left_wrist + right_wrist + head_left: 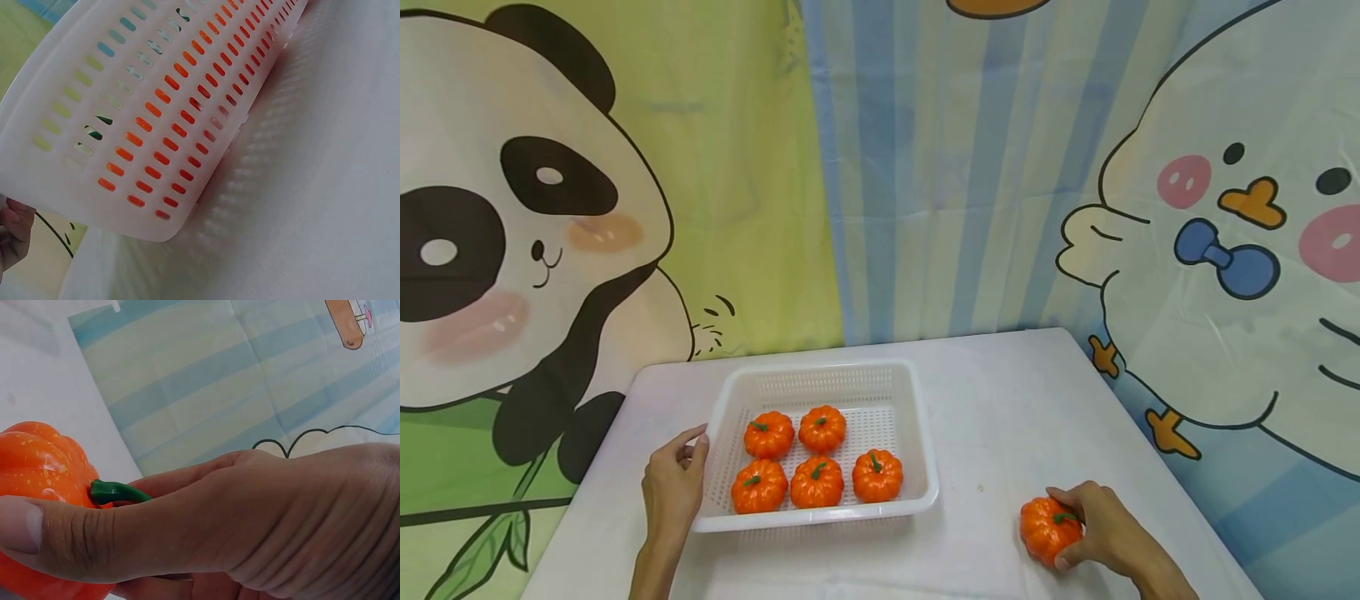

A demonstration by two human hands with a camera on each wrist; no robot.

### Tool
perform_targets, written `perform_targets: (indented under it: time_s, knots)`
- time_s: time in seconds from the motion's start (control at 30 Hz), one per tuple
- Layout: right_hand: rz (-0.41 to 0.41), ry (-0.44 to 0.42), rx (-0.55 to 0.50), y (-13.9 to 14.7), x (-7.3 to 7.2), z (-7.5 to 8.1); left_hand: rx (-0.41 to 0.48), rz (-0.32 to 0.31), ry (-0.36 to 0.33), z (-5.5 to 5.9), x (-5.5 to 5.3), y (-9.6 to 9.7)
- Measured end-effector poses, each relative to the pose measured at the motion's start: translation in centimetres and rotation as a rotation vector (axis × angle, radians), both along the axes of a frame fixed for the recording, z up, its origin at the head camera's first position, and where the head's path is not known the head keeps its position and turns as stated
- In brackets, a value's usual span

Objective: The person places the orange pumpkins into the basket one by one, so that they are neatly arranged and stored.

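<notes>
A small orange toy pumpkin (1049,532) with a green stem is on the right part of the table, and my right hand (1108,529) grips it between thumb and fingers. Close up in the right wrist view, the thumb (81,540) lies across the pumpkin (44,462) beside its stem. My left hand (673,483) holds the left rim of a white perforated plastic basket (925,467); its curled fingers (14,231) show at the rim in the left wrist view. Several similar pumpkins (817,482) sit inside the basket, their orange showing through the slots.
A white-covered table (1000,400) carries the basket at its left and middle. Behind it hang printed curtains with a panda (535,250) on the left and a white bird (1210,350) on the right.
</notes>
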State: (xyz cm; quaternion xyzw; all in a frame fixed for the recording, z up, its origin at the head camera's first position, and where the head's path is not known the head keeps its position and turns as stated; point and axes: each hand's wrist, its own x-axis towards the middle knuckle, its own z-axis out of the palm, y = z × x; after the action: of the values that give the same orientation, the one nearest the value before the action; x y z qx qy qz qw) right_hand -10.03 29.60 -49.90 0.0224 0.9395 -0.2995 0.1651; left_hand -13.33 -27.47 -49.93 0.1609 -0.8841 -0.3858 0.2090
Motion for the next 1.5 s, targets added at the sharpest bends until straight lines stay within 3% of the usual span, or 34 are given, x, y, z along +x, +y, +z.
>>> perform_targets:
  time_s: [0.43, 1.5]
  knots:
    - [0.003, 0.000, 0.003, -0.3, 0.0, 0.3, -0.003, 0.002, 0.002, 0.1, 0.0, 0.0]
    - [0.115, 0.067, -0.022, -3.9, -1.1, 3.8, 0.006, 0.003, 0.012, -0.1, 0.0, 0.0]
